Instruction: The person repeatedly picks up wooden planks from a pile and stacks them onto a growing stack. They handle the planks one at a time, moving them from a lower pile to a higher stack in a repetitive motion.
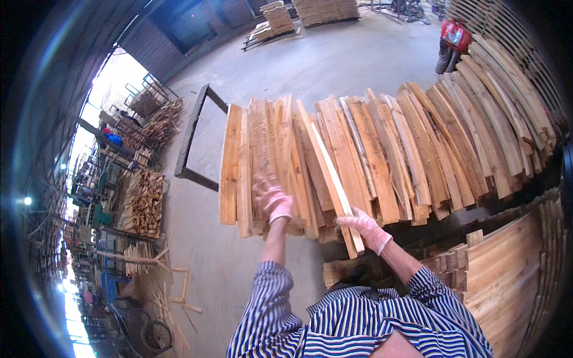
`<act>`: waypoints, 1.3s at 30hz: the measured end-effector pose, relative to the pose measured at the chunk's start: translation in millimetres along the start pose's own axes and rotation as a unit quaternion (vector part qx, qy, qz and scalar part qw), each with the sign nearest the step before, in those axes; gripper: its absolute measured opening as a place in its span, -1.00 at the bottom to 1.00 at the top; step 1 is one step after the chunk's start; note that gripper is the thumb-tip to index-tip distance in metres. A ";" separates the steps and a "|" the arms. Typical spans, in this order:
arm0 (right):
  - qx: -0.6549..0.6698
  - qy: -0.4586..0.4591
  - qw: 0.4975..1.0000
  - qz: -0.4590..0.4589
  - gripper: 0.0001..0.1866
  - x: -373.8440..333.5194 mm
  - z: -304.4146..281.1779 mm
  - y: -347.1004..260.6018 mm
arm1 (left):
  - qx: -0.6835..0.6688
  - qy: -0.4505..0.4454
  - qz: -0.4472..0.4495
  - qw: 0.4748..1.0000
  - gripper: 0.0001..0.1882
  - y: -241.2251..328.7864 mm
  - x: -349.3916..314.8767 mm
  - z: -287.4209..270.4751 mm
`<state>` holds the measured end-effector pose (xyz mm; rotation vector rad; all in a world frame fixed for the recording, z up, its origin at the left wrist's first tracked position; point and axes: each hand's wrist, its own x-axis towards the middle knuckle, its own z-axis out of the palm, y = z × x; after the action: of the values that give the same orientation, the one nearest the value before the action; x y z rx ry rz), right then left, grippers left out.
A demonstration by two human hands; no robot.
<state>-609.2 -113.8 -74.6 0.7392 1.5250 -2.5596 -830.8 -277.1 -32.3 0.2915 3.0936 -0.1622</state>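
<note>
A long row of rough wooden boards [365, 155] lies side by side in front of me, reaching to the far right. My right hand [365, 228], in a pinkish glove, is closed around the near end of a narrow pale wooden strip [332, 173]. The strip slants away to the left, on top of the boards. Over the boards at the row's left end is my left hand [273, 198], gloved too. Its fingers look stretched out and apart, somewhat blurred by motion, with nothing visible in them.
A dark metal frame [194, 132] sticks out past the row's left end. Stacked planks [501, 262] stand close at my lower right. Wood piles [143, 197] and a wheel [156, 334] are at the left. A person in red [455, 37] stands beyond the boards, far right.
</note>
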 end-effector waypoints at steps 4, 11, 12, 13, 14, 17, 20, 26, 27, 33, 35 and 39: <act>-0.006 0.002 1.000 0.012 -0.06 -27.2 -27.4 12.6 | -0.096 0.017 0.019 0.995 0.17 -18.0 13.6 5.9; -0.214 0.010 0.974 -0.070 0.24 -30.9 -39.0 -6.8 | -0.510 -0.122 0.056 0.850 0.07 -41.1 -8.1 -50.9; -0.223 -0.015 0.973 -0.064 0.22 -26.5 -30.2 -14.6 | -0.532 -0.115 0.080 0.835 0.05 -48.7 -21.6 -53.6; -0.231 -0.041 0.970 -0.059 0.20 -22.9 -18.7 -20.2 | -0.589 -0.102 0.116 0.793 0.07 -54.5 -35.7 -40.0; -0.226 -0.048 0.971 -0.056 0.23 -18.9 -9.4 -18.7 | -0.642 -0.095 0.159 0.743 0.08 -56.0 -48.8 -28.6; -0.125 -0.075 0.989 0.015 0.33 6.1 17.8 1.7 | -0.787 -0.103 0.089 0.602 0.12 3.3 -137.1 -4.5; 0.004 -0.164 0.986 0.027 0.36 0.6 21.9 19.6 | -0.657 -0.205 -0.057 0.723 -0.02 -12.0 -150.7 28.0; -0.091 -0.018 0.996 0.021 0.29 23.2 -10.6 82.2 | -0.320 -0.170 0.165 0.917 -0.19 -16.5 -102.0 89.7; -0.137 -0.011 0.990 0.002 0.30 17.1 -7.0 74.3 | -0.397 -0.196 0.157 0.883 -0.22 -32.1 -103.4 113.0; -0.144 -0.019 0.989 -0.025 0.32 46.0 -20.2 111.6 | -0.771 -0.291 -0.029 0.565 -0.37 -25.4 -123.8 131.9; -0.153 -0.013 0.988 0.014 0.31 29.9 -16.4 93.4 | -0.778 -0.345 -0.048 0.523 -0.37 -28.0 -128.2 140.9; -0.238 -0.006 0.967 0.092 0.31 -53.5 -33.3 30.3 | -0.734 -0.403 -0.046 0.545 -0.29 -12.9 -153.0 97.0</act>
<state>-540.8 -110.6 -88.7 0.7522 1.8629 -1.9468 -680.9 -328.2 -121.3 -0.0664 1.4128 1.6203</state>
